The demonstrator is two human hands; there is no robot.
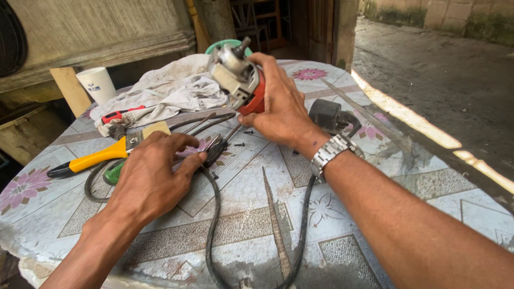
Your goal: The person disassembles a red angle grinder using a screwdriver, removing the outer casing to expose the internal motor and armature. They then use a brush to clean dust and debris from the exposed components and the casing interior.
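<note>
My right hand (281,109) fingers wrapped round the angle grinder (238,77), tilted above the bench (375,214), left hand (152,174) fingers pinching pliers (214,151) just below it

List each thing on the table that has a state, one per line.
Orange and grey angle grinder: tilted up, disc off, gripped by right hand.
Black-handled tool: lying flat, under left hand fingertips.
Yellow-handled paintbrush: lying flat, untouched.
White plastic cup: upright.
Black power cord: slack, looped.
</note>
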